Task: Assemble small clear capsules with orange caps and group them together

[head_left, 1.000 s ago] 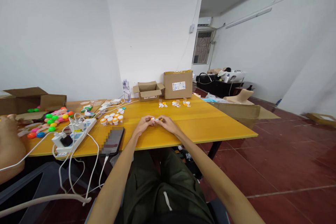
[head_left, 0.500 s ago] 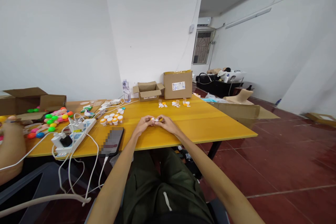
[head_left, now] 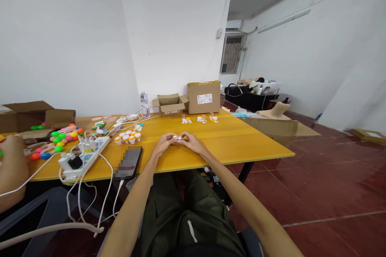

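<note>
My left hand [head_left: 163, 143] and my right hand [head_left: 192, 143] meet above the table near its front edge, fingers curled inward and pinched. Between the left fingertips is a small white part [head_left: 175, 138]. The right fingertips pinch another small white piece [head_left: 180, 138], with a bit of yellow-orange showing beside them. Fingers cover most of both parts, so their exact kind is unclear. To the left stands a cluster of small jars [head_left: 132, 139] with white and orange lids. Loose white and orange pieces and clear cups [head_left: 202, 119] lie in small groups farther back.
A phone [head_left: 129, 162] and a power strip [head_left: 87, 158] with tangled cables lie left on the table [head_left: 241, 140]. An open carton [head_left: 170, 106], a closed box [head_left: 204, 97] and a bottle [head_left: 145, 104] stand behind. Another person's arm [head_left: 12, 166] is at far left, near colourful balls [head_left: 62, 135].
My hands hold nearly the same pose, with only slight finger movement around the small white pieces. At far left, the other person's hand has shifted a little.
</note>
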